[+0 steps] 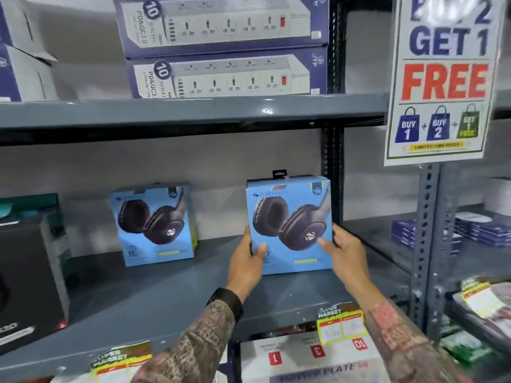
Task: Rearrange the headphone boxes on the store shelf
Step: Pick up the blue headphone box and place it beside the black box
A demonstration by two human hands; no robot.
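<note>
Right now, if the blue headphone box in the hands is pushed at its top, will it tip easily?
Probably yes. The held headphone box stands upright and looks tall and thin, so a push near the top may tip it. It seems stiff cardboard, likely light: the left hand and right hand grip only its lower edges.

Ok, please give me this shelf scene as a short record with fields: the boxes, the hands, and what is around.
held box: blue headphone box, upright, front facing the camera
left hand: left hand grips the box's lower left edge
right hand: right hand grips its lower right edge
second box: second headphone box, standing alone to the left, further back
shelf: grey metal shelf
above: two power strip boxes, stacked
right: sale sign reading "GET 1 FREE"
far left: black box, partly out of view
</note>
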